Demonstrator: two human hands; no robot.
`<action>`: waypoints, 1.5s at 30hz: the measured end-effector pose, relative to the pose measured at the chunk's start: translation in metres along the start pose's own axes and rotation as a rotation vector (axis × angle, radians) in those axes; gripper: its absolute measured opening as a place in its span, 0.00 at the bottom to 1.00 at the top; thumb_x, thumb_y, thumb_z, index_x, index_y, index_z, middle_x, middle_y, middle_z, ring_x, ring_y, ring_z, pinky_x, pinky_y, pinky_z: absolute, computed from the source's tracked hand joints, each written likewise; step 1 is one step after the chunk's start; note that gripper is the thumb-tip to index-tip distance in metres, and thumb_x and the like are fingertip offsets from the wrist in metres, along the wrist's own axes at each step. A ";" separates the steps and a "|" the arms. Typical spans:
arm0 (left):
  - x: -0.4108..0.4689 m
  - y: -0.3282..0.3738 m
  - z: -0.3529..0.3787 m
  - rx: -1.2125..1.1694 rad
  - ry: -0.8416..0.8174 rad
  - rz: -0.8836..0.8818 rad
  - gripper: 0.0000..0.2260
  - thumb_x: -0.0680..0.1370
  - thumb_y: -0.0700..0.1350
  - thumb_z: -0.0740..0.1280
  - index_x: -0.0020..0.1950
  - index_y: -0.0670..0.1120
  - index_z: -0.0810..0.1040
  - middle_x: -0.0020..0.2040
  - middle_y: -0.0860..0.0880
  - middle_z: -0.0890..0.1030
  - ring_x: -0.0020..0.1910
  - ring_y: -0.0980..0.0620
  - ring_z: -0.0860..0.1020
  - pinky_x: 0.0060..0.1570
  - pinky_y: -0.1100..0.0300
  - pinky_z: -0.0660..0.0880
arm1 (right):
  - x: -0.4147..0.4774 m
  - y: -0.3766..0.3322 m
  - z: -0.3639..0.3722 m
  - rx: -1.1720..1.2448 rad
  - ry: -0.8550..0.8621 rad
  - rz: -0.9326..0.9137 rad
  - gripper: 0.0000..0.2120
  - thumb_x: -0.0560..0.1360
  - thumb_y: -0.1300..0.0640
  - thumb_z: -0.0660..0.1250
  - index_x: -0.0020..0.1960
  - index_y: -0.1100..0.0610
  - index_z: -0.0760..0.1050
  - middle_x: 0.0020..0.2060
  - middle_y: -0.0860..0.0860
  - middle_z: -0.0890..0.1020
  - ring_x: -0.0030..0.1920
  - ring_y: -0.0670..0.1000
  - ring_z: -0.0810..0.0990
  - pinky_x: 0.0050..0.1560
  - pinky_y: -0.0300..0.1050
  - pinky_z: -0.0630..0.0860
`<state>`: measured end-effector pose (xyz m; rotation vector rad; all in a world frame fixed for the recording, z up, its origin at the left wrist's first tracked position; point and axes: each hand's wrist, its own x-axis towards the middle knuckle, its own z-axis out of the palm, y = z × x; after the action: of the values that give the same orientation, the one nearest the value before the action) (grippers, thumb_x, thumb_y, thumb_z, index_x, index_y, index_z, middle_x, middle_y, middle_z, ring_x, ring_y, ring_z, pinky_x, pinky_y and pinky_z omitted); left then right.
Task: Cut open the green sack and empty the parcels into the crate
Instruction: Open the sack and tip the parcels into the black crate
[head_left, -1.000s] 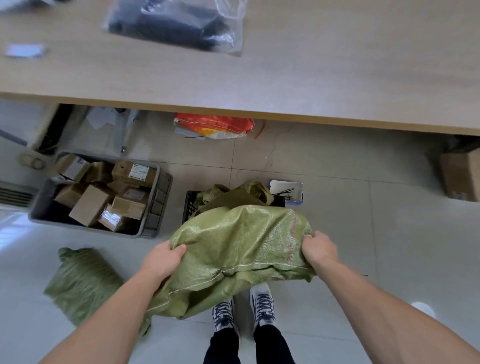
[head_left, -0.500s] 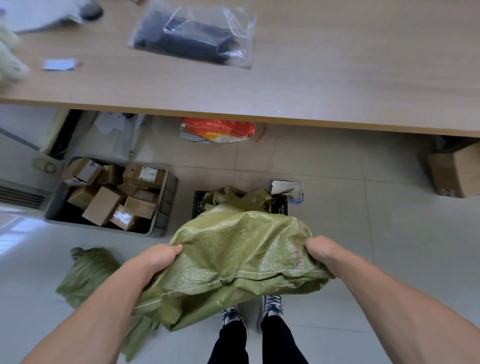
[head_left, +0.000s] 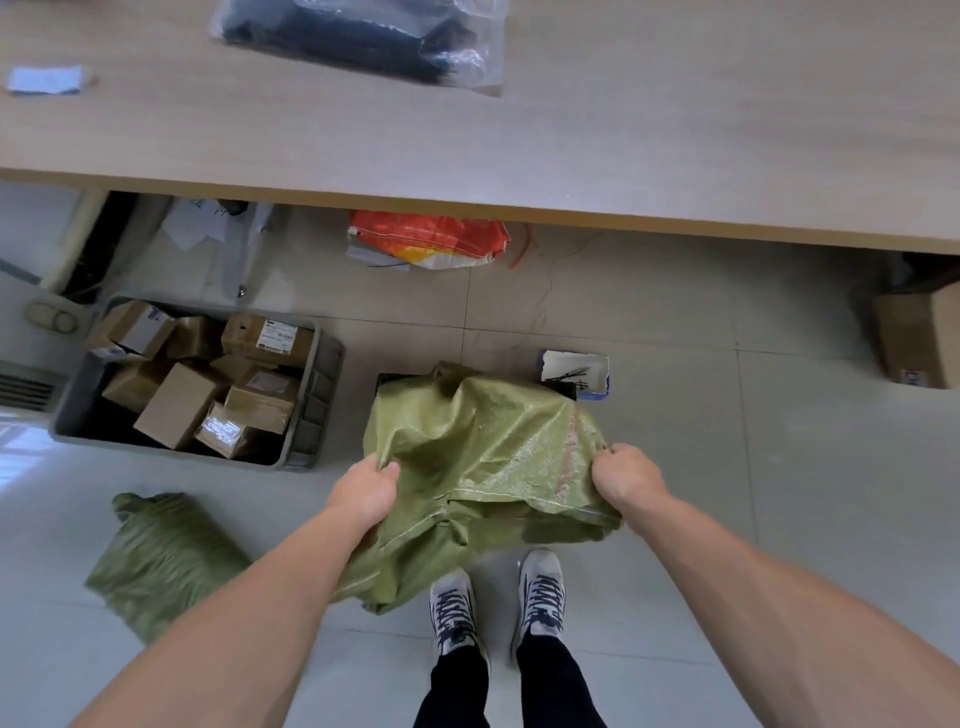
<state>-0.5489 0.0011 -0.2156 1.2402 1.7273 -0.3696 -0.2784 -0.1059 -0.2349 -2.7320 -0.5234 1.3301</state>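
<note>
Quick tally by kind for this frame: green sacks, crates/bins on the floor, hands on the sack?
Green sacks: 2, one held, one lying on the floor
Crates: 2, grey crate with boxes, black crate mostly hidden under the held sack
Hands gripping the sack: 2, left hand, right hand
Total: 6

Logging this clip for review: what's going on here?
A person stands on the floor, gripping a limp green sack with the left hand and right hand, over a black crate. A grey crate to the left holds cardboard parcels. Another green sack lies nearby.
</note>
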 end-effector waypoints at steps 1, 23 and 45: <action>0.001 0.002 0.003 0.011 -0.035 0.002 0.18 0.83 0.52 0.54 0.69 0.47 0.72 0.66 0.44 0.76 0.63 0.42 0.74 0.65 0.51 0.69 | 0.002 0.006 0.000 -0.010 0.001 0.023 0.17 0.81 0.55 0.53 0.60 0.60 0.76 0.59 0.60 0.79 0.54 0.60 0.76 0.54 0.47 0.71; -0.005 0.015 -0.057 0.128 0.199 -0.157 0.16 0.79 0.45 0.61 0.65 0.39 0.70 0.62 0.38 0.76 0.60 0.38 0.75 0.57 0.52 0.71 | -0.012 -0.007 -0.057 -0.054 0.102 -0.013 0.10 0.80 0.54 0.53 0.51 0.56 0.72 0.57 0.61 0.78 0.56 0.63 0.76 0.58 0.53 0.74; -0.020 -0.001 -0.092 0.244 0.412 0.097 0.16 0.82 0.49 0.57 0.54 0.39 0.78 0.56 0.38 0.80 0.58 0.36 0.75 0.55 0.50 0.69 | -0.030 0.016 -0.071 0.075 0.303 -0.066 0.13 0.83 0.56 0.53 0.42 0.61 0.66 0.44 0.62 0.74 0.43 0.61 0.70 0.42 0.48 0.65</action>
<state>-0.5964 0.0529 -0.1529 1.6606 2.0000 -0.2862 -0.2359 -0.1238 -0.1710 -2.7547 -0.5204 0.8788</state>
